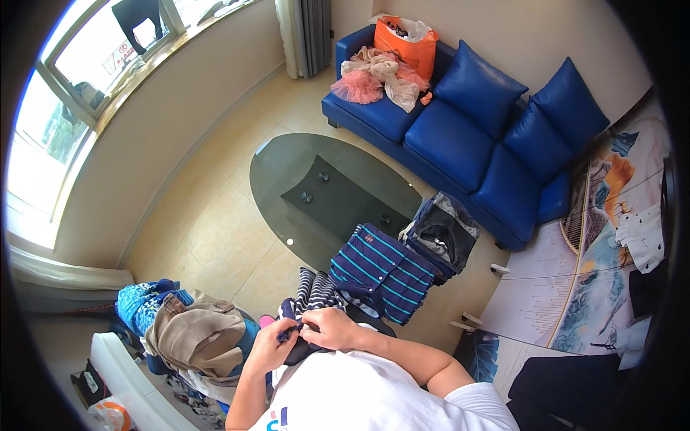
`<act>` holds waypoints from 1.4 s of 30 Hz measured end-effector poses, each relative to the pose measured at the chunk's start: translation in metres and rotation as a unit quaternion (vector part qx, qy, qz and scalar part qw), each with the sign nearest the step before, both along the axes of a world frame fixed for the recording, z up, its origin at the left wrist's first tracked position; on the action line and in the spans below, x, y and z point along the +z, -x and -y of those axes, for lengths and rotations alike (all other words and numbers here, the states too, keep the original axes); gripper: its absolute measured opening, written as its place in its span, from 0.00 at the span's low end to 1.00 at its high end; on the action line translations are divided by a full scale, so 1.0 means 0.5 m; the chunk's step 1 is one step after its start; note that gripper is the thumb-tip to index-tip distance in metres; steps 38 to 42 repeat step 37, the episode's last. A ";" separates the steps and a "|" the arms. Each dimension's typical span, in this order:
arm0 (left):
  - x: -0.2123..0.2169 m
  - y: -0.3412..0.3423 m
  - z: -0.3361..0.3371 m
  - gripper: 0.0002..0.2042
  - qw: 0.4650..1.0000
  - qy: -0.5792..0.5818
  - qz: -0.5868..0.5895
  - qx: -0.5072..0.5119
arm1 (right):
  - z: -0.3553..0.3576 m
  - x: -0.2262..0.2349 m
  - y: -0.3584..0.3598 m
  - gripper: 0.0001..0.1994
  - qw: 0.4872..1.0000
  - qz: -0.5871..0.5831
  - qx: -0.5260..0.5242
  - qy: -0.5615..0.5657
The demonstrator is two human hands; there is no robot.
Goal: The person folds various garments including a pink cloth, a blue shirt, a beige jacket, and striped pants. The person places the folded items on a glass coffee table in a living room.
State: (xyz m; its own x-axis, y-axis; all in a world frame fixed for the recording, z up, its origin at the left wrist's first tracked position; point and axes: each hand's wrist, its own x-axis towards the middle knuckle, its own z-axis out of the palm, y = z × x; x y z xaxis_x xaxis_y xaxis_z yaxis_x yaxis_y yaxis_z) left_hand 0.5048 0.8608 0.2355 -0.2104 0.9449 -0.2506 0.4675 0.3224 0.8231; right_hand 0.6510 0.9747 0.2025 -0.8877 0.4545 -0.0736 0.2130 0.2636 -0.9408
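an orange shopping bag [408, 42] stands on the left end of the blue sofa [460, 136], its top open with white stuffing showing. a small white sign with a red circle [123, 53] is stuck on the window pane at upper left. a small dark box with a pale label [88, 383] sits on the floor at lower left.

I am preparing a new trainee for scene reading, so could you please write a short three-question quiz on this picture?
1. True or false: both hands grip the dark navy garment.
2. What lies on the glass coffee table near the person? A) a navy polo shirt with light blue stripes B) a red towel C) a white pillow
3. Fill in: the pile of pink and cream clothes lies on the blue ____.

Key
1. True: the left hand and right hand pinch it together.
2. A, the striped polo shirt.
3. Sofa.
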 end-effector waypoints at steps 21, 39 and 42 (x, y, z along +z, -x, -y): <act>-0.011 -0.039 -0.011 0.09 0.991 0.022 0.041 0.127 | 0.016 -0.021 -0.008 0.06 0.998 -0.003 -0.054 -0.036; 0.012 -0.011 -0.016 0.08 0.998 0.013 0.026 0.047 | 0.024 -0.015 -0.019 0.07 0.998 0.001 -0.042 -0.043; 0.012 -0.011 -0.016 0.08 0.998 0.013 0.026 0.047 | 0.024 -0.015 -0.019 0.07 0.998 0.001 -0.042 -0.043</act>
